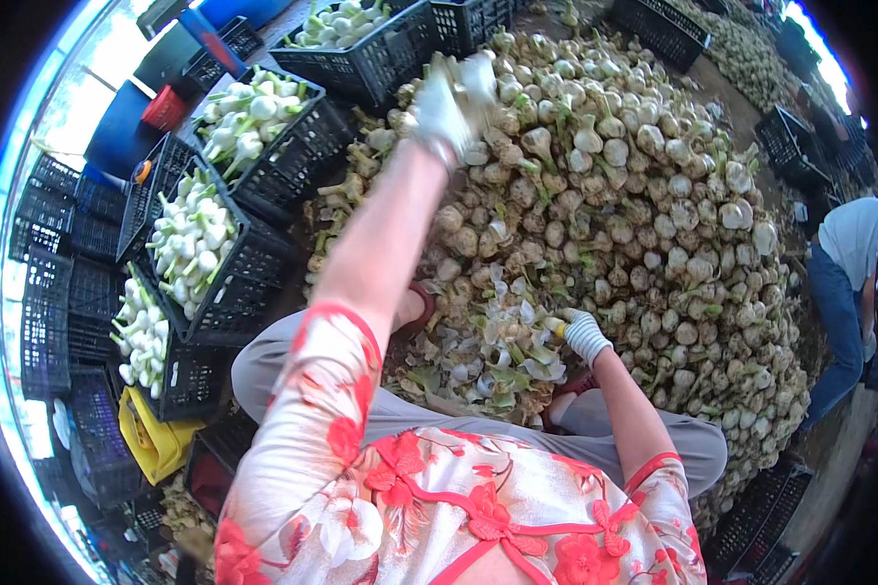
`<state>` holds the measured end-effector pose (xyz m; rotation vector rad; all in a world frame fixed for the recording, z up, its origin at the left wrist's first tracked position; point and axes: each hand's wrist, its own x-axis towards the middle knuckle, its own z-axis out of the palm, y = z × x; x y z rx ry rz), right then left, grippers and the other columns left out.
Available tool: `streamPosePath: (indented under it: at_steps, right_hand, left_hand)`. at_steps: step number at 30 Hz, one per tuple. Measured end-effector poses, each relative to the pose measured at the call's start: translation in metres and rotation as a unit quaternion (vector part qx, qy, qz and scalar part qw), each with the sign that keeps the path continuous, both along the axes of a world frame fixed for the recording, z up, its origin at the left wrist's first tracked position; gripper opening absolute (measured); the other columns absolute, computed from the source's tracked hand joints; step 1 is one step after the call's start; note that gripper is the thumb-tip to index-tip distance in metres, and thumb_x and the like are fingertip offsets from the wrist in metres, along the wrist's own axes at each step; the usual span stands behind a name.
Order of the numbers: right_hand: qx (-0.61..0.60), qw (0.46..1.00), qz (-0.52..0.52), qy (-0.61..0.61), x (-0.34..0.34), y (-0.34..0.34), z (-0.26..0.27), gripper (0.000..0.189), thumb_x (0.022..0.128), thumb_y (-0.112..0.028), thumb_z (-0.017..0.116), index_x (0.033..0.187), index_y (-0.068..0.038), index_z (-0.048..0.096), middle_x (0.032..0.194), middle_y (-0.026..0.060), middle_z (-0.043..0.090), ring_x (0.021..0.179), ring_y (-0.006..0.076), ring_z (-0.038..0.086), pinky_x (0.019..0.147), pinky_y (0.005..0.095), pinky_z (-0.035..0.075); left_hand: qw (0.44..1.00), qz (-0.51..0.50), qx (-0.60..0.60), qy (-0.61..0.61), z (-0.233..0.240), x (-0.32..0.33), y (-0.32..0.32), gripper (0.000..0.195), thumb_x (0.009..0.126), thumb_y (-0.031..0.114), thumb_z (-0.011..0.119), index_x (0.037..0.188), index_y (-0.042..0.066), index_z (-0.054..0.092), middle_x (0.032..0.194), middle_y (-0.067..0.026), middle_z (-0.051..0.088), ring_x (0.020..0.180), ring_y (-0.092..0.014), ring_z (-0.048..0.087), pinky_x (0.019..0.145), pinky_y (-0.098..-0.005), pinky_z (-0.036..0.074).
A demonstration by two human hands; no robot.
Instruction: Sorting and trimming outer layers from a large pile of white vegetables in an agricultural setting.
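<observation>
My left hand, in a white work glove, reaches out over the far left part of a large heap of garlic bulbs. It is blurred, so I cannot tell whether it holds a bulb. Nearer my body, my right hand wears a white glove with dark stripes. Its fingers are curled around a small yellow object, mostly hidden in the grip. Just left of that hand, loose garlic skins and green leaf scraps lie between my feet.
Black plastic crates of cleaned white garlic stand along the left, beside a yellow container. A red basket is behind them. At the far right a person bends over near another black crate.
</observation>
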<state>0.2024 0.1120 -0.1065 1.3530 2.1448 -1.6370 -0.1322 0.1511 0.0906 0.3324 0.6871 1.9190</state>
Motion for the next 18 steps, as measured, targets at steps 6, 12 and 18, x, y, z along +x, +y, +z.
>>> streamPosePath:
  at_steps: [6, 12, 18]
  right_hand:
    - [0.055, 0.998, -0.014, -0.042, -0.024, 0.015, 0.008, 0.047, 0.074, -0.034, 0.06, 0.099, 0.005, 0.055, 0.083, 0.0115, 0.061, 0.072, 0.0185, 0.055, 0.069, 0.0288, 0.043]
    - [0.045, 0.998, -0.05, -0.007, 0.001, 0.015, 0.011, 0.038, 0.074, -0.037, 0.054, 0.091, -0.003, 0.06, 0.082, 0.018, 0.06, 0.073, 0.0265, 0.057, 0.066, 0.0359, 0.044]
    - [0.102, 0.995, 0.013, -0.01, -0.015, 0.004, 0.031, 0.038, 0.074, -0.036, 0.052, 0.095, -0.005, 0.058, 0.088, 0.0181, 0.058, 0.084, 0.0329, 0.055, 0.076, 0.0366, 0.042]
  left_hand:
    - [0.938, 0.107, -0.247, 0.219, 0.0, -0.021, 0.021, 0.042, 0.077, 0.029, 0.052, 0.108, 0.001, 0.046, 0.107, -0.0123, 0.046, 0.096, -0.027, 0.044, 0.079, -0.0405, 0.043]
    - [0.589, -0.063, -0.341, 0.73, -0.107, 0.074, 0.038, 0.041, 0.067, 0.028, 0.058, 0.105, 0.013, 0.056, 0.083, -0.0152, 0.06, 0.076, -0.025, 0.057, 0.071, -0.0348, 0.045]
    - [0.435, 0.048, -0.275, 0.856, -0.153, 0.019, 0.027, 0.026, 0.074, 0.018, 0.056, 0.1, 0.014, 0.057, 0.118, -0.0109, 0.045, 0.102, -0.028, 0.046, 0.087, -0.0331, 0.037]
